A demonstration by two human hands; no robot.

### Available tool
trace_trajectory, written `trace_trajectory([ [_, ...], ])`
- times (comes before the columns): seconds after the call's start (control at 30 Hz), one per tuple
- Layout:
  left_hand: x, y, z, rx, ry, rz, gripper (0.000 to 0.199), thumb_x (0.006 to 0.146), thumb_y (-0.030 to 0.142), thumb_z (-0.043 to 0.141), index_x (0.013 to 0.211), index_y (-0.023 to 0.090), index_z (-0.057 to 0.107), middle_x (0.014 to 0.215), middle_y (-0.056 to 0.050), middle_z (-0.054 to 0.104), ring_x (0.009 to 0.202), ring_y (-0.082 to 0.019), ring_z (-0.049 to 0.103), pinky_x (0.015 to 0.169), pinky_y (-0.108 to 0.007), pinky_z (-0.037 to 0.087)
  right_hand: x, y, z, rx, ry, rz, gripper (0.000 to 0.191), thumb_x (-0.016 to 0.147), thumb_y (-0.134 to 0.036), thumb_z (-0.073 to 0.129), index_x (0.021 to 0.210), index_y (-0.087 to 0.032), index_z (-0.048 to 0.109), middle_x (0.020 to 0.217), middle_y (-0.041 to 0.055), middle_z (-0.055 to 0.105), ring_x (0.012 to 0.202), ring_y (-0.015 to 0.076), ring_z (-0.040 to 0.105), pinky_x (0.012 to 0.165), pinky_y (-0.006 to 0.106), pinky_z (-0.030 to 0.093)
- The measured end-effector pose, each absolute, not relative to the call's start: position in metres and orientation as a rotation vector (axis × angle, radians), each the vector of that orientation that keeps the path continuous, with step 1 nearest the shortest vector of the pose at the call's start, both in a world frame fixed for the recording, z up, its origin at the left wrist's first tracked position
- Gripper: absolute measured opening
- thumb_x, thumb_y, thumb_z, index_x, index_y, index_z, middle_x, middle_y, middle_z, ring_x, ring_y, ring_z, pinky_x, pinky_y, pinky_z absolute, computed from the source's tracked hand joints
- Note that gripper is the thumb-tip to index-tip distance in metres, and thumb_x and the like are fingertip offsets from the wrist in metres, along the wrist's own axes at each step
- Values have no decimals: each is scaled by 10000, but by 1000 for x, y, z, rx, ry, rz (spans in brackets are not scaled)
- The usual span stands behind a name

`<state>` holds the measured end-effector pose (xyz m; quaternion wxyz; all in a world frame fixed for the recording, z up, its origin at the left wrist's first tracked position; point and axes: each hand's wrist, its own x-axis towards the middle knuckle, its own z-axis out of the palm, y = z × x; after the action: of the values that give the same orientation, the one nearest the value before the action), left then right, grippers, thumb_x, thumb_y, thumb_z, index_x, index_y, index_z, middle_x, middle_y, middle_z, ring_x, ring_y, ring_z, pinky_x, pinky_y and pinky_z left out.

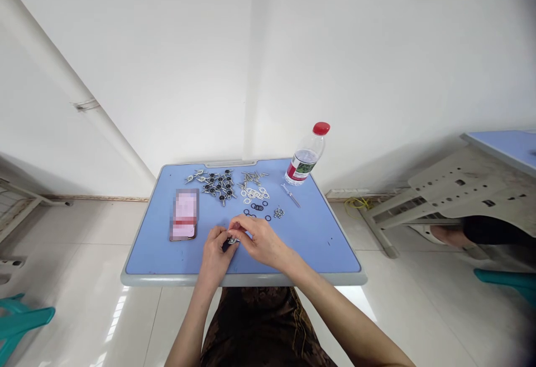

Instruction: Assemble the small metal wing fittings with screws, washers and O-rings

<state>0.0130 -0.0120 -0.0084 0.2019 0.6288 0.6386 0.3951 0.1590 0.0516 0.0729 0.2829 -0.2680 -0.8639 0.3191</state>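
Note:
Both my hands meet above the near part of a blue desk. My left hand and my right hand pinch a small metal part between their fingers, with a dark piece showing just below it. Farther up the desk lie a cluster of metal fittings with black centres, white washers, black O-rings and a small heap of tiny metal nuts. A small screwdriver rests to their right.
A pixelated phone lies at the desk's left. A red-capped water bottle stands at the far right corner. Another desk, a seated person's leg and teal chair parts are to the right.

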Motion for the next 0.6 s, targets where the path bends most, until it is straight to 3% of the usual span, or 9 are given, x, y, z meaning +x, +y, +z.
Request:
trace_trajectory([
  [0.33,22,-7,-17,1826,1852,1201,184,832,90,510,951,157,633,902,-77,664,872,-223,608,750,-352,485,133,31,77,-786,-2458,544,113,927,-137,462,875,-179,553,800,40,656,677,158,577,619,264,384],
  [0.6,21,-8,-10,1819,1844,1166,96,785,108,612,834,177,659,872,-45,643,855,-202,595,760,-332,482,151,51,70,-757,-2126,823,90,917,-227,516,843,-196,557,725,1,623,629,120,571,588,229,420],
])
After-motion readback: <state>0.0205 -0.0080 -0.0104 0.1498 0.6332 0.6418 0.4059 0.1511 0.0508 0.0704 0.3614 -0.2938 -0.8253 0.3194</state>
